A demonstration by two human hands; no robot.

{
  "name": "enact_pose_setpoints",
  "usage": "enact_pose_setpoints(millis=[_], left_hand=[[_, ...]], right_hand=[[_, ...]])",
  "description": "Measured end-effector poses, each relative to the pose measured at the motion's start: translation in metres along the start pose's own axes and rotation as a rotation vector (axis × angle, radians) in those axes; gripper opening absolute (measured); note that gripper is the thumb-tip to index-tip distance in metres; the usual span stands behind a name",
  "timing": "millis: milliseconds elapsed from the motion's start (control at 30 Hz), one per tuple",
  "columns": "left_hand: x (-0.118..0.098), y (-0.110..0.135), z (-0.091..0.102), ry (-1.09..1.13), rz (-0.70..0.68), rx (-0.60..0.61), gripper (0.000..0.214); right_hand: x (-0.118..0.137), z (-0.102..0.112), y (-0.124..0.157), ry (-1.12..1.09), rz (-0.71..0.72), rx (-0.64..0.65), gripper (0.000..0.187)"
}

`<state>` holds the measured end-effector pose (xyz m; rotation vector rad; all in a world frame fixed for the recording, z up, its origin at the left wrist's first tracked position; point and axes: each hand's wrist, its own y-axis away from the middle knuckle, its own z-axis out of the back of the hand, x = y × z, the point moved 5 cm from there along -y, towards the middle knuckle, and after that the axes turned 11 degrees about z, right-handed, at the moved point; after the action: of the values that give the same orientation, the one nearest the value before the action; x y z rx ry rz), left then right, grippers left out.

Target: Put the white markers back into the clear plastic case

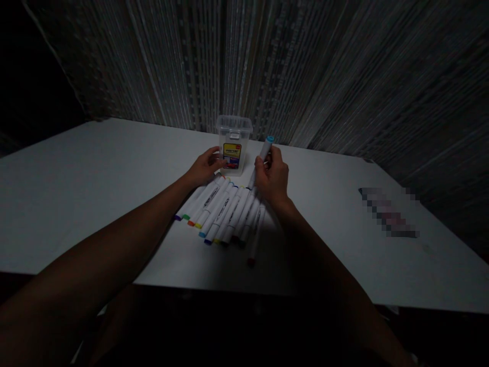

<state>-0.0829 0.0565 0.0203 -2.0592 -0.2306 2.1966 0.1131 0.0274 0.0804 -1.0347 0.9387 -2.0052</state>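
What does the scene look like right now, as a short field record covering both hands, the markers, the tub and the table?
left hand: resting against the clear container, beside its label
right hand: grip shut on a white marker, tilted, light blue cap up
marker row: white bodies, coloured caps toward the person, lying side by side
clear container: upright, just behind the marker row
table: white, with a blurred flat item at right
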Motion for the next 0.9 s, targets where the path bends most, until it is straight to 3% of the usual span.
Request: enact_pose_setpoints(millis=[900], left_hand=[[0.0025, -0.0016, 0.0022, -0.042, -0.018, -0.006, 0.060]], right_hand=[[-0.0013, -0.0015, 0.0009, -0.005, -0.016, -0.002, 0.027]])
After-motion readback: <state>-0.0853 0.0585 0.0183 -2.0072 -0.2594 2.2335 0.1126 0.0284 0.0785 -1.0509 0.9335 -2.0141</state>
